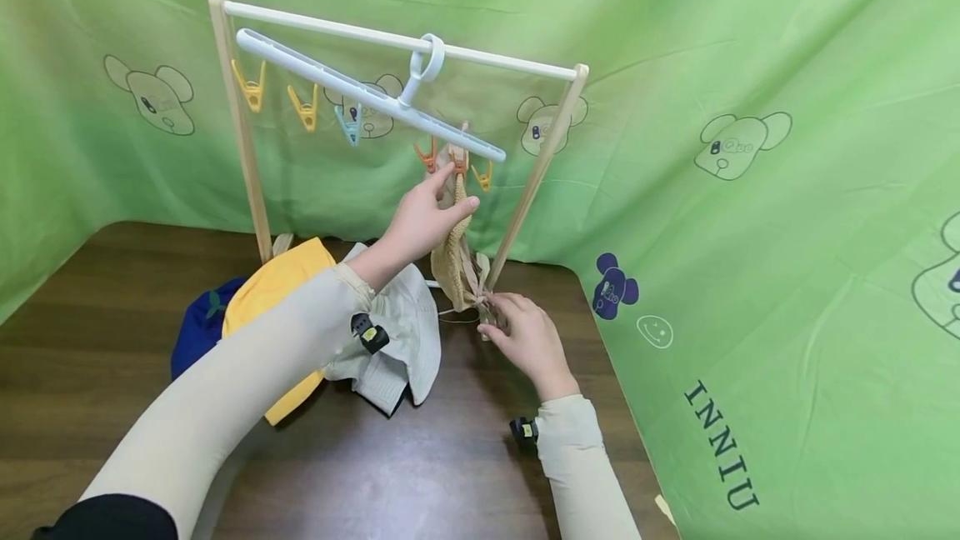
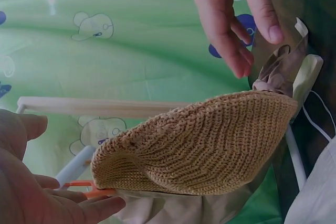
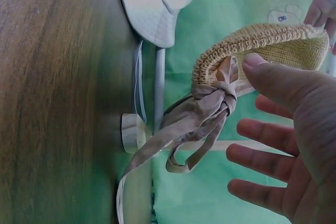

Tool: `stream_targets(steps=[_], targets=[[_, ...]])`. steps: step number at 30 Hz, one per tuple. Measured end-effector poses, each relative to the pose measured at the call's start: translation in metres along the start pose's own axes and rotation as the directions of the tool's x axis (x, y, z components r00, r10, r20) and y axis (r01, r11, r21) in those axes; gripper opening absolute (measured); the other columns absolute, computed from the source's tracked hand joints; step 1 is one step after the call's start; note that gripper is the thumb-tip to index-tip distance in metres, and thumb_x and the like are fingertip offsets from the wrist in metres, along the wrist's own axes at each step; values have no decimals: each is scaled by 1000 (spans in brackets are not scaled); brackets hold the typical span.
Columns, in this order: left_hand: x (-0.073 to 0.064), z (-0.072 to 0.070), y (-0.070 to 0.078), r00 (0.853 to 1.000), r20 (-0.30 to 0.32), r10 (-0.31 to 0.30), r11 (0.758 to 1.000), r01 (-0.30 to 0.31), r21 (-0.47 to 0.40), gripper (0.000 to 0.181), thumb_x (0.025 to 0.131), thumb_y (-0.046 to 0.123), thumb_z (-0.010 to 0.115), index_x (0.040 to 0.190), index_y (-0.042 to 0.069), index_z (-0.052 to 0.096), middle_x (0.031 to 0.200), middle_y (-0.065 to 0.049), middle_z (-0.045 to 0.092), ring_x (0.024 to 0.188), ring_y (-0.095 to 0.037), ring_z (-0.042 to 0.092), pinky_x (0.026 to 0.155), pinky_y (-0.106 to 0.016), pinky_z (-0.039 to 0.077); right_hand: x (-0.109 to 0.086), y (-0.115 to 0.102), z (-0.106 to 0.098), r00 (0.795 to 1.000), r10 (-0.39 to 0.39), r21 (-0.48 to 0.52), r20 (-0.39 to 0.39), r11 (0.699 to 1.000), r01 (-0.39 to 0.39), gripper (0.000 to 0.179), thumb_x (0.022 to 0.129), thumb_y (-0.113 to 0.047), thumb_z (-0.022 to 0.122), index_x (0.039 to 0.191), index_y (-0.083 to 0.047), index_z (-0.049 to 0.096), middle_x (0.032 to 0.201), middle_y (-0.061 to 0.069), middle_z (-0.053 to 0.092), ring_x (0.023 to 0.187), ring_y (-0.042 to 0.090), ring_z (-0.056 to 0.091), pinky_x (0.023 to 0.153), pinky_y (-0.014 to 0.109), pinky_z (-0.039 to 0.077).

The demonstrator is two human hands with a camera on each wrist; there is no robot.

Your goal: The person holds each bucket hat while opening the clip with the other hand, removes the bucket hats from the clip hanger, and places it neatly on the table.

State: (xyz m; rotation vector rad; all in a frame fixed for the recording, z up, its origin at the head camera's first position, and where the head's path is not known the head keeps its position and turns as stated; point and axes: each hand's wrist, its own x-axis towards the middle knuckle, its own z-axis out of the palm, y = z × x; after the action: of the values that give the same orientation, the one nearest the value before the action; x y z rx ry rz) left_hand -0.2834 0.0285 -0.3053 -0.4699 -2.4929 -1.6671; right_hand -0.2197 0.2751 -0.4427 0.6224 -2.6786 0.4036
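A tan knitted hat (image 2: 199, 145) hangs from an orange clip (image 1: 460, 163) near the right end of a light-blue hanger (image 1: 322, 73). Beside that clip is my left hand (image 1: 422, 222), its fingers extended; whether they touch the clip I cannot tell. My right hand (image 1: 528, 342) is at the hat's lower end, next to a knotted beige ribbon (image 3: 202, 106). In the right wrist view its fingers are spread and grip nothing. Pale cloth hangs behind the knitted part.
The hanger's ring goes round the white bar (image 1: 322, 23) of a wooden-legged rack. Several other clips dangle from the hanger. Below lie a yellow hat (image 1: 281, 282), a blue hat (image 1: 198, 327) and a pale grey hat (image 1: 416, 323) on the brown table (image 1: 420, 473). Green printed cloth (image 1: 787, 290) surrounds it.
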Motion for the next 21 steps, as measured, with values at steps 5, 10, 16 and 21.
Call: stream_targets(steps=[5, 10, 16, 21], targets=[[10, 5, 4, 1000, -15, -27, 999, 26, -33, 83, 98, 45, 67, 164, 17, 24, 160, -14, 41, 144, -33, 43, 112, -51, 42, -1, 1, -1, 1000, -3, -1, 1, 1000, 3, 51, 89, -39, 81, 133, -16, 68, 130, 5, 69, 117, 27, 66, 98, 47, 53], [20, 7, 7, 999, -32, -35, 997, 33, -66, 88, 97, 42, 69, 166, 25, 15, 168, -7, 29, 152, -31, 31, 118, -52, 33, -2, 2, 0, 1000, 7, -6, 13, 1000, -7, 52, 89, -41, 79, 133, -16, 68, 130, 6, 68, 118, 28, 65, 99, 48, 52], [29, 10, 7, 998, -58, -14, 996, 9, -94, 90, 96, 37, 72, 161, 48, 11, 165, -7, 35, 147, -37, 38, 113, -54, 39, -2, 1, 1, 1000, 0, -2, -1, 1000, 0, 52, 88, -40, 80, 132, -16, 68, 129, 5, 69, 116, 27, 66, 97, 48, 53], [39, 13, 5, 997, -61, -56, 996, 51, -79, 92, 97, 36, 71, 162, 46, 8, 165, -7, 34, 149, -35, 37, 117, -52, 36, -1, 0, 1, 1000, 14, -1, 10, 1000, -14, 50, 89, -40, 80, 132, -16, 69, 129, 4, 69, 115, 27, 67, 96, 47, 54]])
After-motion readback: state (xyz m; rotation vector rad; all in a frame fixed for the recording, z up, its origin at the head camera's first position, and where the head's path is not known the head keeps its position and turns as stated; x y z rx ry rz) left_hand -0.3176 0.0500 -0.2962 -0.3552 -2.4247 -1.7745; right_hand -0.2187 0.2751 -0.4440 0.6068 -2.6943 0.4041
